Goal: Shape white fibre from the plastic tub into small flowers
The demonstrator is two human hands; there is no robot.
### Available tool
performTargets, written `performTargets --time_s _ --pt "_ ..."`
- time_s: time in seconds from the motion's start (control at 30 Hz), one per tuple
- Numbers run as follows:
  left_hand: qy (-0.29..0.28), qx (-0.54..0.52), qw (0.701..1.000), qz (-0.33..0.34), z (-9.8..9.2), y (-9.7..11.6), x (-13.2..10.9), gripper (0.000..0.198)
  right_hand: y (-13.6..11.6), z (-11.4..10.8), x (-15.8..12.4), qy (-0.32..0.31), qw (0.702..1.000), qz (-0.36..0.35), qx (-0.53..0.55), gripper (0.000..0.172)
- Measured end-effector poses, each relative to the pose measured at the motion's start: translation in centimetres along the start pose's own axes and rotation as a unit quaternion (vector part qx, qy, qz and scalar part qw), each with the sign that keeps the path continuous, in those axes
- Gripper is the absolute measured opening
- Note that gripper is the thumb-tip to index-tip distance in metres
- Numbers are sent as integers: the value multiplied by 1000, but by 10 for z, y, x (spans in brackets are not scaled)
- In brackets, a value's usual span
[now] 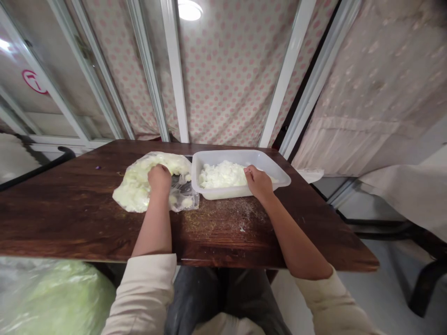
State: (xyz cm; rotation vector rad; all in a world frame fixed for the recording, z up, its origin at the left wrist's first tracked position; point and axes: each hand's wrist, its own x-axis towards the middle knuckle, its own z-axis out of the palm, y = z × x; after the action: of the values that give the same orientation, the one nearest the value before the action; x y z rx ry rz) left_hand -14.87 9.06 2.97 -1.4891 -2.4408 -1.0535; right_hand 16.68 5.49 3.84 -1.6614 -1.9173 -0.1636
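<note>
On the table's left half lies a clear plastic bag [134,186] of pale yellow-green pieces, spread flat with its mouth toward the bin. My left hand [159,178] is over the bag's right part, fingers curled closed; whatever is in them is hidden. To the right stands a translucent white plastic bin [226,192], its near left corner beside the bag. A heap of small white pieces [223,174] fills its left and middle. My right hand [259,181] is at the bin's right part above the front rim, thumb and fingers pinched together; I cannot make out what they hold.
The dark wooden table [216,232] has pale crumbs scattered in front of the bin. A large plastic bag with green contents [59,298] sits below the table at left. Framed panels with a pink-dotted curtain [230,70] rise behind the table's far edge.
</note>
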Motion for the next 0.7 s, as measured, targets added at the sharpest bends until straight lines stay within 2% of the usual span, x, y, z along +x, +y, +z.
performTargets --time_s 0.03,0.07,0.1,0.2,0.27,0.33,0.5,0.7 --pt "-62 24 998 8 8 -2 -2 28 0 0 0 -4 1000 -1 -6 34" --pt "-101 44 994 20 16 -2 -4 29 0 0 -1 -6 1000 -2 -10 34" --pt "-117 64 991 30 23 -1 -7 32 -1 -1 -1 -7 1000 -2 -14 34" --pt "-133 88 986 50 37 3 -14 49 -2 -1 -1 -9 1000 -1 -21 36" --pt "-133 79 987 50 40 3 -15 60 -2 -2 -1 -14 1000 0 -19 36" --pt "-142 72 986 51 42 3 -13 64 -3 -2 -2 -16 1000 -2 -17 36" --pt "-191 85 976 65 42 1 -6 52 -2 -1 -2 -17 999 -4 -27 37" --pt "-167 89 980 63 42 2 -6 40 -4 -1 -2 -23 999 -9 -40 37"
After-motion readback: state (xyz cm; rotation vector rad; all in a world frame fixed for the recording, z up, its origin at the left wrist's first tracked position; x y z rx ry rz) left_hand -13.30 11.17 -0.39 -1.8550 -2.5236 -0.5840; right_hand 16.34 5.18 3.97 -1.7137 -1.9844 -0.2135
